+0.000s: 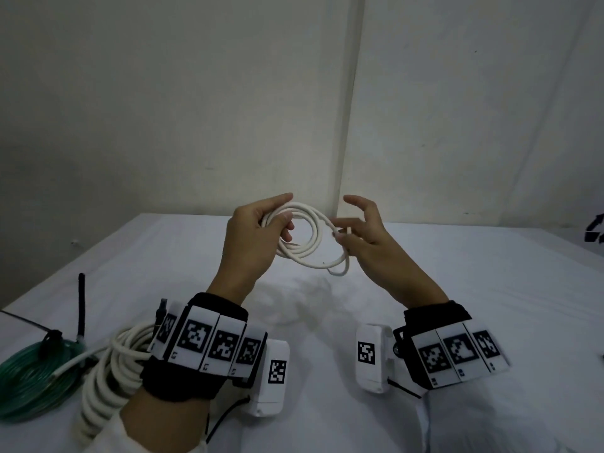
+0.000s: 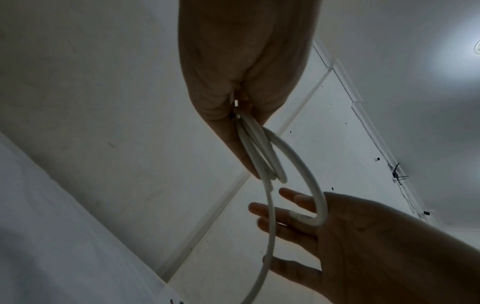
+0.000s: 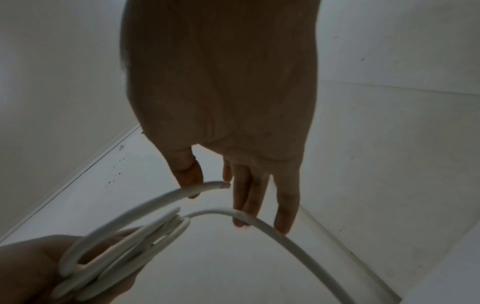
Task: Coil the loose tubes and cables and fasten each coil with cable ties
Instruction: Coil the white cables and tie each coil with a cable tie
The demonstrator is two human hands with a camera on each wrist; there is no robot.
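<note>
White cable coil (image 1: 299, 237) is held in the air over the far part of the bed sheet (image 1: 457, 289).
Left hand (image 1: 253, 238) grips its left side; right hand (image 1: 366, 233), nearer the free end on the right, pinches that end (image 3: 221, 185), other fingers spread.

Above the table (image 1: 457, 289), the left hand (image 1: 251, 243) holds the small coil (image 1: 304, 237) on its left side, and the right hand (image 1: 366, 237) pinches its free end on the right. On the table at near left lies a tube coil (image 1: 29, 380), with a thicker cable coil (image 1: 111, 367) just right of it.
</note>
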